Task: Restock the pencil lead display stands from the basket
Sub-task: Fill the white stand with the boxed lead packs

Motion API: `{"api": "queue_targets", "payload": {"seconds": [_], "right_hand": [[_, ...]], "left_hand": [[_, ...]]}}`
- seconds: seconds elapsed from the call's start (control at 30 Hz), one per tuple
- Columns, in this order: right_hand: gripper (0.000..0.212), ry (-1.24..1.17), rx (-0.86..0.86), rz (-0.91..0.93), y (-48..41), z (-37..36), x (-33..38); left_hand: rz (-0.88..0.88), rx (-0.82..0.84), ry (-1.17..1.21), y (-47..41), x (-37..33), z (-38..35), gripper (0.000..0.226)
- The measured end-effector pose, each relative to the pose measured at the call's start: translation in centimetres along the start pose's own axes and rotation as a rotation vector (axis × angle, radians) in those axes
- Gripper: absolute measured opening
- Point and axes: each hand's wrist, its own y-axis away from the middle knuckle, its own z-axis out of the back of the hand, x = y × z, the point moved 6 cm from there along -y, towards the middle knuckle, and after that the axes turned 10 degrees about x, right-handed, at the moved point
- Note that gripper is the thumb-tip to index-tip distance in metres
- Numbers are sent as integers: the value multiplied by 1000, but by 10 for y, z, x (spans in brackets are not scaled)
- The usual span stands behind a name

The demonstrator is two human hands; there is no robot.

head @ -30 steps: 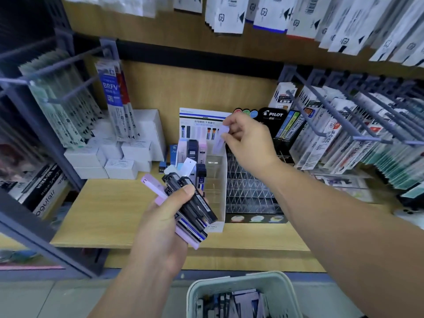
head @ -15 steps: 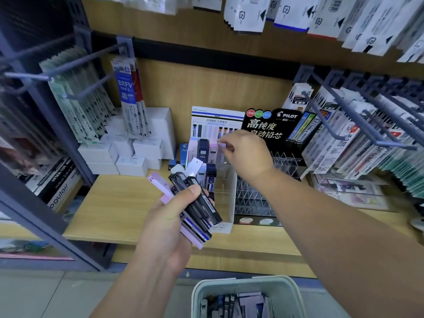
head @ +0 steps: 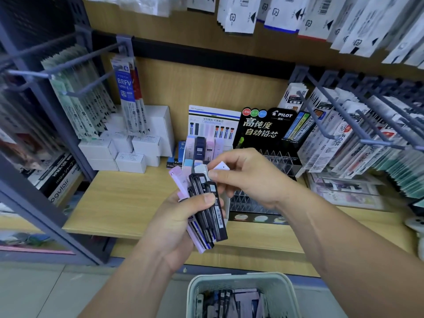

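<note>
"PILOT" heads the black display stand (head: 263,125); hanging blue pack (head: 125,88) reads "BRFV", perhaps "UMN-L".

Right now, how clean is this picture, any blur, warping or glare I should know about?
Head view: light is even, no harsh glare; the middle is sharp, with the lead cases in the left hand and the black sign readable; the hanging packets at the edges are smeared, and the wide lens bows the hooks.

Left grip (head: 179,226) curled, clasping; right grip (head: 250,177) pinching (forearms converging).

Right hand (head: 247,177) moved back to the lead cases (head: 206,210).
</note>
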Motion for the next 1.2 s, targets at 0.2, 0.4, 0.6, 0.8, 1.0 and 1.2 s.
{"api": "queue_targets", "payload": {"seconds": [0.2, 0.4, 0.6, 0.8, 1.0, 1.2], "right_hand": [[6, -54, -130, -24, 8, 22, 5], [18, -269, -162, -65, 21, 33, -6], [65, 137, 110, -118, 23, -1, -24], [54, 222, -113, -89, 13, 22, -22], [38, 280, -441, 55, -10, 54, -13], [31, 472, -574, 144, -25, 67, -9]], "left_hand": [[28, -72, -16, 0, 5, 1, 39], [19, -171, 34, -3, 6, 11, 42], [27, -167, 2, -3, 7, 2, 53], [-1, -253, 32, -3, 3, 16, 62], [-9, -278, 29, -3, 0, 21, 48], [-2, -295, 22, -3, -2, 28, 48]]}}
